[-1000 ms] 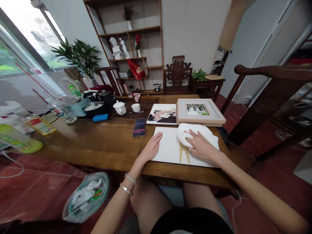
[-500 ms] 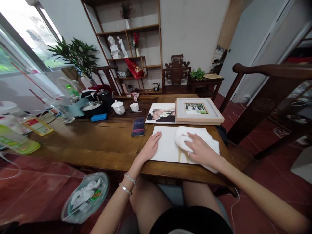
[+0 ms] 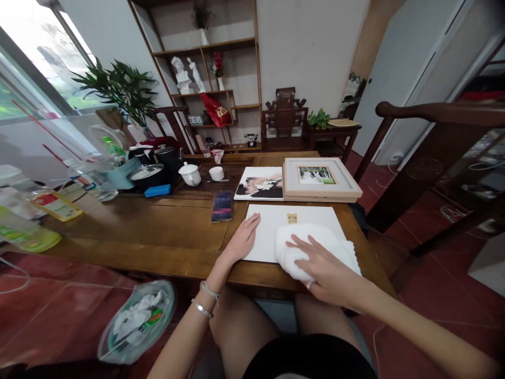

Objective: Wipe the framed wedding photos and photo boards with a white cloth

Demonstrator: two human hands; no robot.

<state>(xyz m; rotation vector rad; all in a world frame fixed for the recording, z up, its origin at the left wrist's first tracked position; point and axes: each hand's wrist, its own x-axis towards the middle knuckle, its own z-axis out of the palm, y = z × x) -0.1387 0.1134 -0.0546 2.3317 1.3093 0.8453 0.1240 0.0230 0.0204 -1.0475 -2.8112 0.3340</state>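
A white panel (image 3: 265,231) lies flat at the table's near edge, with a small gold-coloured metal hanger (image 3: 292,218) near its far side. My left hand (image 3: 243,238) rests flat on the panel's left edge, fingers stretched out. Bunched under my right hand (image 3: 321,266) is a white towel (image 3: 290,243), pressed onto the panel's near right part. Its loose end spreads over the panel's right edge. The gold-coloured frame stand legs seen earlier are covered by the towel and hand.
Beyond the panel lie a photo print (image 3: 258,185) and a light wooden picture frame (image 3: 347,196). A phone (image 3: 222,206) is left of them. A white teapot (image 3: 190,174), a cup (image 3: 216,173) and bottles (image 3: 59,204) stand further left. A bin (image 3: 136,321) sits on the floor.
My right hand has drawn the towel toward me across the panel. The metal hanger at the far side has come into view. My left hand has stayed in place.
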